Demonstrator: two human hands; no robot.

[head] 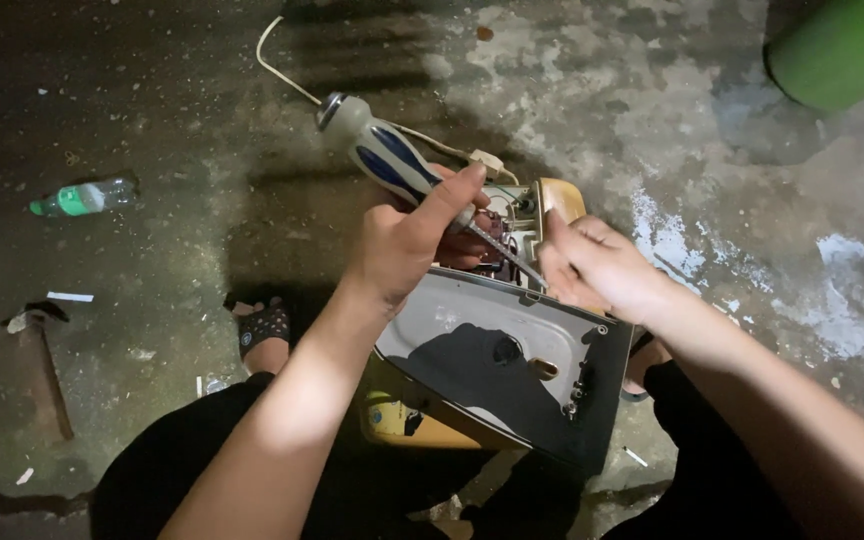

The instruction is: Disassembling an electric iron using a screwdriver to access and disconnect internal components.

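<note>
My left hand (404, 243) grips a screwdriver (380, 150) with a grey and blue handle; its metal shaft slants down to the right into an opened appliance. My right hand (597, 265) rests on the top edge of that appliance, fingers curled beside the screwdriver tip, pinching something too small to make out. The appliance is a yellow-cased device with a grey metal back panel (497, 365) tilted toward me, standing between my knees. Inside its open top I see wires and small parts (514, 212).
A white cord (277, 72) runs from the appliance across the rough concrete floor. A plastic bottle with a green label (82, 198) lies at the left, a hammer (40, 365) below it. A green object (837, 50) sits top right. My sandalled foot (264, 330) shows beside the case.
</note>
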